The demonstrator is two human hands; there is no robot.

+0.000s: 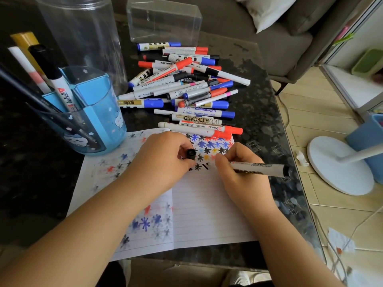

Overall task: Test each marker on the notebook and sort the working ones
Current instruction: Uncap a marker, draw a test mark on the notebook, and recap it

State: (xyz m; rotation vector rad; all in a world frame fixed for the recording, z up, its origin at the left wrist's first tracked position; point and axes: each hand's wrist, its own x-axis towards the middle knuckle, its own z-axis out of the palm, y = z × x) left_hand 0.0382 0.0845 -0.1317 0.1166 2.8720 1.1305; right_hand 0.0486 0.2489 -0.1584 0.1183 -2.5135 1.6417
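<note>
An open lined notebook (207, 208) lies on the dark table, its pages dotted with blue, red, black and yellow star marks. My right hand (240, 172) grips a black-ended white marker (261, 168) with its tip down on the page beside a fresh black stroke (205, 166). My left hand (159, 160) rests on the notebook and pinches the marker's black cap (190, 153). A heap of several markers (186, 85) with blue, red and black caps lies just beyond the notebook.
A blue pen holder (99, 121) with a few markers stands at the left, touching the notebook's corner. Behind it are a tall clear jar (83, 38) and a clear plastic box (163, 19). The table's right edge drops to a tiled floor with a white fan base (335, 164).
</note>
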